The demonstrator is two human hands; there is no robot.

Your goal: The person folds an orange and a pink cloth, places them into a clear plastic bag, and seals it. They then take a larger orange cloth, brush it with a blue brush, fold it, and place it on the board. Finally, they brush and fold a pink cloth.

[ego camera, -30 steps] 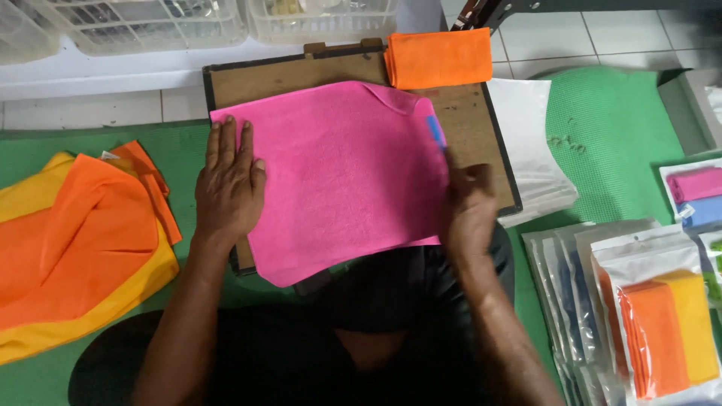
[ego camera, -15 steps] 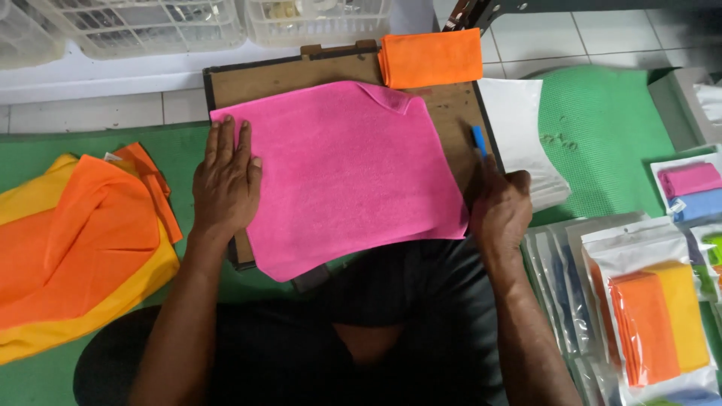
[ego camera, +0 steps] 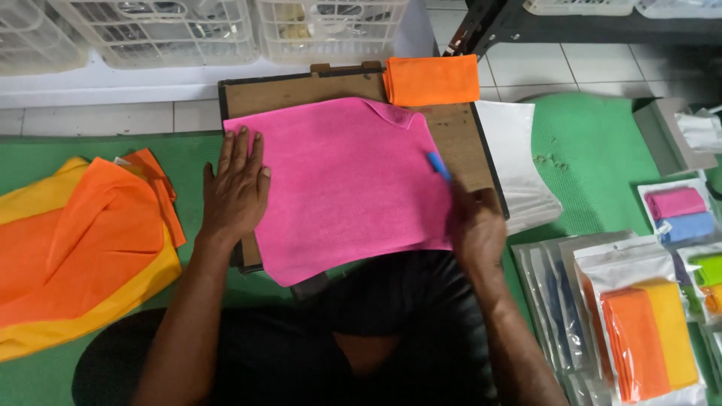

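A packing workshop floor: bagged cloths (ego camera: 647, 331), stacked fabric (ego camera: 83, 248), plastic crates (ego camera: 158, 30).

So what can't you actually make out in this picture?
- Blue tool, head view: only its tip shows; the right hand hides the rest, and that hand is blurred.
- Board: the pink cloth and left hand cover most of it.
- Crates: cut by the top edge, contents unclear.
- Packets: cut by the right and bottom edges.
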